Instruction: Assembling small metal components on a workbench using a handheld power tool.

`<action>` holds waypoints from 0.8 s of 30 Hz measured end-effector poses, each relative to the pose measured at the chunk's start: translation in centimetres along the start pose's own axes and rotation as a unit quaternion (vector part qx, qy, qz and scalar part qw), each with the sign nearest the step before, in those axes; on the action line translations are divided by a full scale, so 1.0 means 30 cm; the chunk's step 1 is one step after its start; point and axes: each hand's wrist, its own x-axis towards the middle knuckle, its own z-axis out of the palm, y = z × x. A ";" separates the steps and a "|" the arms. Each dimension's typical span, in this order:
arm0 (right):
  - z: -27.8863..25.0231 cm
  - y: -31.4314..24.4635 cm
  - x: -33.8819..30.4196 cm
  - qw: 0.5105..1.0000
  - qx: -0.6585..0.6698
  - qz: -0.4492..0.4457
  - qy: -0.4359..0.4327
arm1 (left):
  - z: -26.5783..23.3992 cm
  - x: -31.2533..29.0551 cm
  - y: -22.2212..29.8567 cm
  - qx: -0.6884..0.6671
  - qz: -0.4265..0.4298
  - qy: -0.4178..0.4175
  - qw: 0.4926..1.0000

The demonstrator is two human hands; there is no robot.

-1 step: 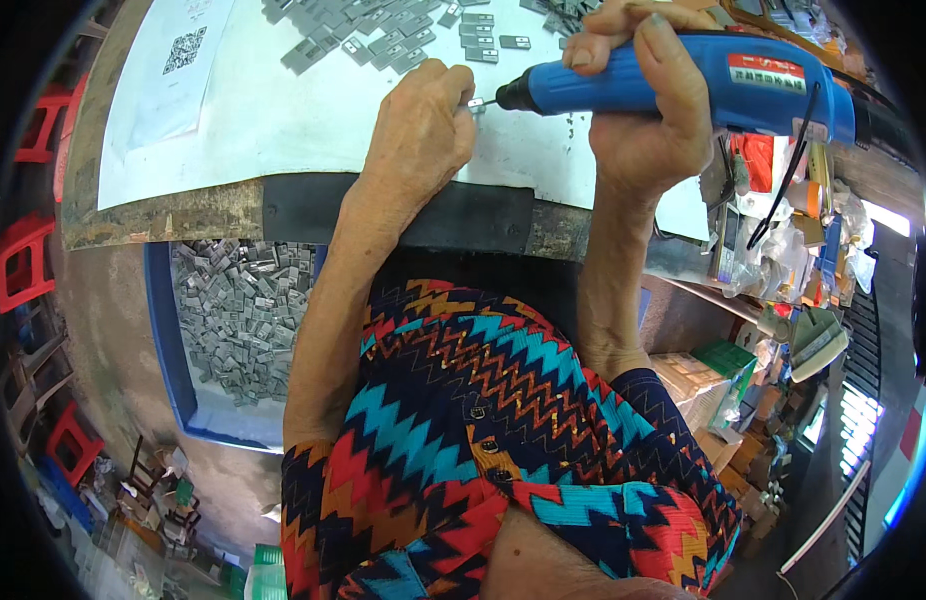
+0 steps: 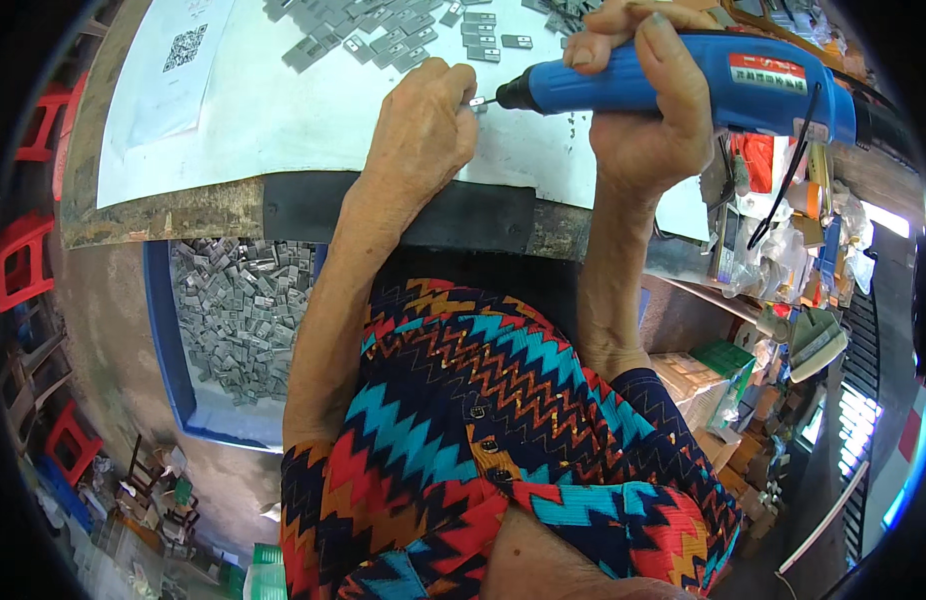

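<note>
One blue rotary tool [image 2: 683,85] in right hand's [image 2: 648,120] closed grip, lengthwise left-pointing.

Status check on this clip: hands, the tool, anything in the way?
Left hand pinches small grey part at tool tip. Right hand grips blue power tool. More grey parts lie beyond; nothing blocking.

a white sheet with a square code [image 2: 173,70] lies top left; a red-and-white label [image 2: 766,73] sits on the blue tool.
</note>
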 end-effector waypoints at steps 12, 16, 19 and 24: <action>0.024 0.020 0.003 1.000 -0.023 0.005 -0.012 | 0.006 -0.003 -0.006 0.014 0.002 0.000 1.000; 0.034 0.025 0.001 1.000 -0.022 0.013 -0.005 | 0.009 -0.004 -0.007 0.021 0.007 0.004 1.000; 0.037 0.026 0.001 0.999 -0.037 0.004 -0.010 | 0.007 -0.003 -0.003 0.030 0.002 -0.004 1.000; 0.047 0.031 -0.001 0.998 -0.057 0.005 0.001 | 0.006 -0.004 -0.003 0.032 -0.006 -0.001 0.999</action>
